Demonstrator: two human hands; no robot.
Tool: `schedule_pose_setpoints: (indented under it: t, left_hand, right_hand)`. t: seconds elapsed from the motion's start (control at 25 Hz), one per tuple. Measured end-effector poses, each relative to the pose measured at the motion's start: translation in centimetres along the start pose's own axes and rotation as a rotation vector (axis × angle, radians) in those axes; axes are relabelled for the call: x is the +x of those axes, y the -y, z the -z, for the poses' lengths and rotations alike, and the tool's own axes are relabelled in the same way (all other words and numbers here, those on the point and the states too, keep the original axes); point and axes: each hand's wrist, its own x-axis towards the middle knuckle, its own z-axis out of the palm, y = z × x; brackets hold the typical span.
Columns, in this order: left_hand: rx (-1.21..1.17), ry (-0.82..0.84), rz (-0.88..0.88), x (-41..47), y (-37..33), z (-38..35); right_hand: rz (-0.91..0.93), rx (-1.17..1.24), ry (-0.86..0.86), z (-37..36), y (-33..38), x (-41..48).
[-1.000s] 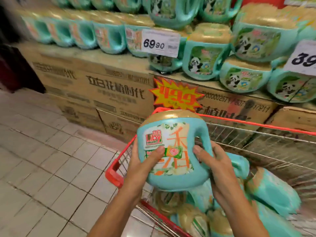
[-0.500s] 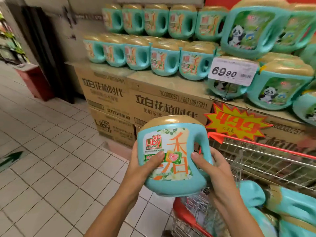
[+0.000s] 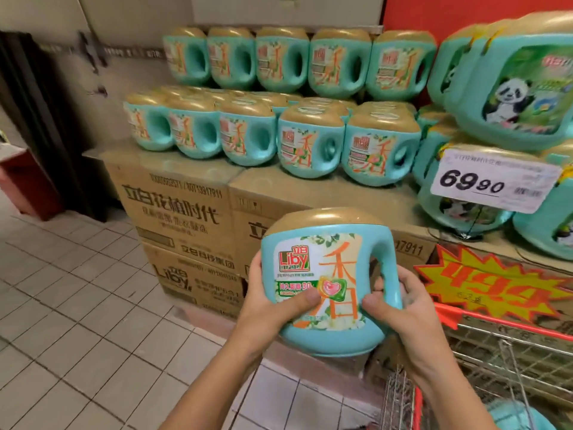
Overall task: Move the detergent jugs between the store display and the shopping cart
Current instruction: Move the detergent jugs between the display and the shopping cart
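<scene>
Head camera gave me the tiled floor (image 3: 77, 321) as the widest surface, spreading below and to the left of the held jug (image 3: 325, 283). Behind that jug stood the carton display (image 3: 186, 218), brown printed boxes stacked into a low platform. Above and behind the jug, on the platform's top, sat a lower row of jugs (image 3: 310, 150), teal with gold caps. An upper row of jugs (image 3: 282, 63) stood higher behind them. Up and to the right of the jug I saw the panda jugs (image 3: 521, 88), piled and tilted. Down and right of it was the shopping cart (image 3: 508, 361), wire sides under a red rim, with something teal in its bottom corner too blurred for me to name. The jug itself was upright in the air in front of the cartons, label towards me, touching neither display nor cart. Right of it hung a yellow starburst sign (image 3: 490, 287), and above that a white price card (image 3: 493, 181) reading 69.90. The left hand (image 3: 269, 308) curled round the jug's left side, thumb pressed on the label. The right hand (image 3: 400, 308) gripped the handle side, thumb on the front, fingers wrapped behind.
</scene>
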Motion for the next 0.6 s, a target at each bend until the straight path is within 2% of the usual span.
schedule_pose_setpoints:
  t: [0.24,0.44,0.6]
  left_hand:
    - [0.104,0.115,-0.063,10.4,-2.4,0.5]
    - [0.192,0.314,-0.164,18.5,-4.1,0.0]
    - [0.255,0.389,-0.205,23.3,-4.0,-0.5]
  right_hand:
    - [0.118,-0.15,-0.086,-1.8,3.2,6.4]
    - [0.219,-0.3,-0.22,-2.7,4.6,10.7]
    - [0.248,-0.357,-0.258,-2.5,4.8,14.0]
